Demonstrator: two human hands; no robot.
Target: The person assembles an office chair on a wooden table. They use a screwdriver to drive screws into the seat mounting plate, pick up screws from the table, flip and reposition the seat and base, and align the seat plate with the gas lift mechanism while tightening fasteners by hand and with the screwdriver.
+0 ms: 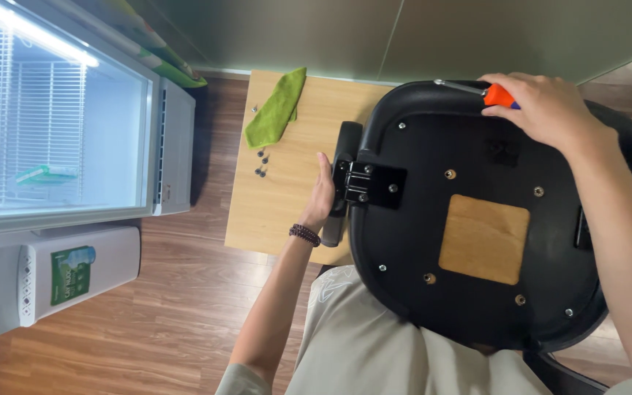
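A black chair seat [477, 146] lies upside down across my lap and a small wooden table [276, 205]. A square wooden plate [484, 238] shows in the middle of its underside. My left hand [322, 196] grips the black armrest [341, 183] at the seat's left side, next to its bolted bracket [374, 184]. My right hand [543, 110] rests on the far edge of the seat and holds a screwdriver [477, 91] with an orange handle, its metal shaft pointing left.
A green cloth [276, 110] and several loose screws [261, 162] lie on the table's left part. A glass-door cooler [60, 124] stands open and lit at the left, with a white appliance [74, 274] beside it on the wood floor.
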